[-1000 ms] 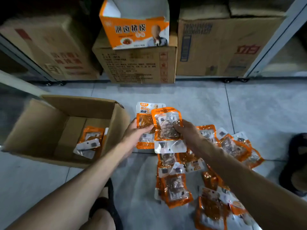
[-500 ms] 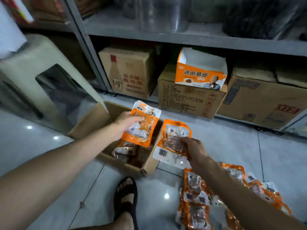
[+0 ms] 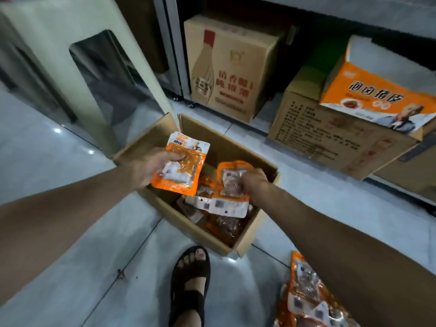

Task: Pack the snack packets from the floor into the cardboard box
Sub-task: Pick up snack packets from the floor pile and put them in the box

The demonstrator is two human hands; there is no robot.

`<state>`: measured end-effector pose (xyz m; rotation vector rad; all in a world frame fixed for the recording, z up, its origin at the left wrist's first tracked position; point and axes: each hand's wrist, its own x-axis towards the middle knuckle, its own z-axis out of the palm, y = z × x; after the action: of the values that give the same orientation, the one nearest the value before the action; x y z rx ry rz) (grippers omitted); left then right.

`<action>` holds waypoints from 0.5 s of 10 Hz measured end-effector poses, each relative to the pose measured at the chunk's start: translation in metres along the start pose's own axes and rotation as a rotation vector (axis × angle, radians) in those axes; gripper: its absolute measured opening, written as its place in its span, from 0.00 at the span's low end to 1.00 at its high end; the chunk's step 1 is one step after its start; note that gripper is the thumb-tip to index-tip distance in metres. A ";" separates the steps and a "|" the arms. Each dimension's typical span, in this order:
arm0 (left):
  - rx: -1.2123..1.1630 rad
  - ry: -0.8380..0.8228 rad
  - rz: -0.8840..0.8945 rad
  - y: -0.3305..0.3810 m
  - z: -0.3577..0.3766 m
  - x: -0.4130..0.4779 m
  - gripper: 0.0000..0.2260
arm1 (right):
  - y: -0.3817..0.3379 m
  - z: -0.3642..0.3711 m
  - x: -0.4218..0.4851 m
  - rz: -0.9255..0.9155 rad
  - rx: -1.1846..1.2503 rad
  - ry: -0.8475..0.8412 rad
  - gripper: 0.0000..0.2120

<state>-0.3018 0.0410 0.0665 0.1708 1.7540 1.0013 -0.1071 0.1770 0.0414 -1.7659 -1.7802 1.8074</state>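
An open cardboard box (image 3: 247,241) stands on the tiled floor in the middle of the view, with several orange snack packets (image 3: 226,228) lying inside. My left hand (image 3: 151,167) grips an orange-and-white snack packet (image 3: 182,165) over the box's left side. My right hand (image 3: 256,184) holds a second packet (image 3: 232,185) by its right edge, low inside the box above the others. More orange packets in a pile (image 3: 309,300) lie on the floor at the lower right, partly hidden by my right forearm.
My sandalled foot (image 3: 190,283) rests just in front of the box. Behind it, brown cartons (image 3: 226,67) sit under a metal shelf, one topped by an open orange display carton (image 3: 379,90). A pale stool leg (image 3: 77,67) stands at the left.
Both hands moved left from the floor pile to the box, each carrying a packet. The right hand's packet now hangs inside the box. The camera turned left and closer.
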 end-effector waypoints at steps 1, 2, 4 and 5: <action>0.029 -0.035 0.000 -0.013 -0.006 0.016 0.20 | 0.034 0.036 0.020 0.044 -0.490 -0.055 0.20; 0.070 -0.044 -0.004 -0.023 -0.003 0.026 0.18 | 0.043 0.046 0.034 0.152 -0.483 -0.020 0.21; 0.139 -0.074 -0.027 -0.029 0.005 0.036 0.16 | 0.057 0.068 0.039 0.099 -0.705 -0.118 0.23; 0.190 -0.061 -0.015 -0.023 0.002 0.038 0.14 | 0.053 0.071 0.036 0.082 -0.707 -0.059 0.26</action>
<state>-0.3087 0.0480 0.0232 0.3054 1.7906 0.8100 -0.1355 0.1381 -0.0410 -2.0120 -2.6321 1.3376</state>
